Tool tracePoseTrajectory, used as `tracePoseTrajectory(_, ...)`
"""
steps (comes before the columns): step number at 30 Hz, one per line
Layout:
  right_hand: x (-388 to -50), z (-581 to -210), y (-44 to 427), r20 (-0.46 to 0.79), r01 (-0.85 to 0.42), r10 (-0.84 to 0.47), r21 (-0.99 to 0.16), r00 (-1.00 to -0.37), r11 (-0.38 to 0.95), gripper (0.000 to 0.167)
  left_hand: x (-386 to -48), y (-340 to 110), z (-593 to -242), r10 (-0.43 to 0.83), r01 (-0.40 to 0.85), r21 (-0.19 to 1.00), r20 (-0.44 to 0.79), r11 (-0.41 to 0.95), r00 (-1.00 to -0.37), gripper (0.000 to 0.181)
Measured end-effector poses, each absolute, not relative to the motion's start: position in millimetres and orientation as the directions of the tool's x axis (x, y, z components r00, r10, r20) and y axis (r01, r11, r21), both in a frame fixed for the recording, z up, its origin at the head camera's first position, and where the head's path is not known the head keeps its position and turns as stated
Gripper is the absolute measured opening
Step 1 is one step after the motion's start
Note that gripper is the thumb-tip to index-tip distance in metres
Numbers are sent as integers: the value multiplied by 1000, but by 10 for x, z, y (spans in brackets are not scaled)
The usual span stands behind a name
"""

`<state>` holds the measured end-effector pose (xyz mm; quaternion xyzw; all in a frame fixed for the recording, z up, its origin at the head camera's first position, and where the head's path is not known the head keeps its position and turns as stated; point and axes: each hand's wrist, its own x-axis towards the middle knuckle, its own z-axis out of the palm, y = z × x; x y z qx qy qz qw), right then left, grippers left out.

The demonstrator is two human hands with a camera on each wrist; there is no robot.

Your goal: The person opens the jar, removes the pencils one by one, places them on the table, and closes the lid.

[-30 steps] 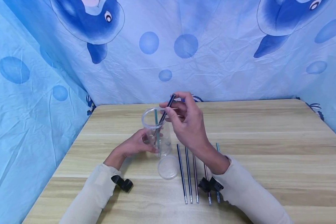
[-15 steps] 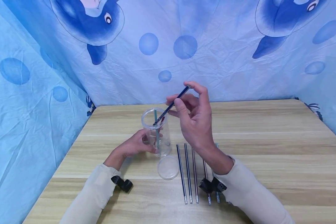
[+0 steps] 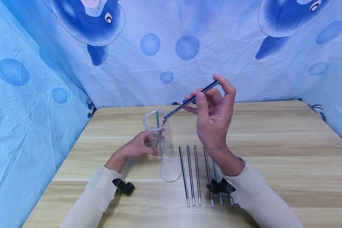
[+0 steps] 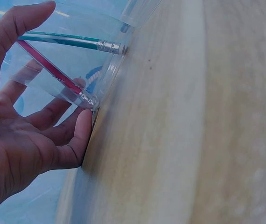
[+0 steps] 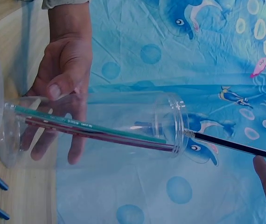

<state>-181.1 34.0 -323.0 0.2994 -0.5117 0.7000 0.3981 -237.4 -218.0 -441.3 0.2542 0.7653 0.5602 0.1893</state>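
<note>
A clear plastic jar (image 3: 167, 144) stands on the table with its mouth up. My left hand (image 3: 136, 147) holds it low on the left side, its fingers curving behind the wall. Inside lean a teal pencil (image 3: 159, 136) and a dark red pencil (image 4: 53, 67), eraser ends down in the left wrist view. My right hand (image 3: 215, 115) pinches a dark blue pencil (image 3: 185, 105) between thumb and fingers, the index fingertip at its upper end. This pencil slants down to the left. Its silver eraser end is at the jar's rim, also in the right wrist view (image 5: 231, 142).
A clear round lid (image 3: 170, 170) lies just in front of the jar. To its right several pencils (image 3: 190, 175), dark blue, dark red and teal, lie side by side, some partly under my right wrist. A blue dolphin-print curtain (image 3: 117, 79) hangs behind the wooden table (image 3: 273, 152).
My right hand has moved up and right, drawing the dark blue pencil from deep in the jar until only its eraser end is at the rim. Left hand and jar stay put.
</note>
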Motion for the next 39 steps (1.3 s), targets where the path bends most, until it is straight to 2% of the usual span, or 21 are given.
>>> tracePoseTrajectory(9, -1807, -3223, 454, 813, -877, 328, -451, -480, -167, 41, -2376, -2181, -4407, 606, 184, 952, -2, 244, -795, 79)
tracePoseTrajectory(14, -1792, -3195, 512, 802, -872, 343, -459, -490, -173, 40, -2392, -2184, -4396, 609, 193, 950, 3, 247, -793, 78)
tracePoseTrajectory(21, -1793, -3281, 572, 764, -801, 244, -546, -597, -248, 44, -2383, -2185, -4399, 611, 195, 948, -1, 253, -792, 80)
tracePoseTrajectory(30, -1799, -3520, 713, 666, -682, 147, -716, -731, -150, 48, -2376, -2181, -4416, 609, 201, 949, 12, 243, -793, 78)
tracePoseTrajectory(39, -1844, -3648, 859, 534, -526, 18, -825, -845, -207, 47, -2382, -2183, -4416, 613, 209, 950, 22, 234, -790, 75)
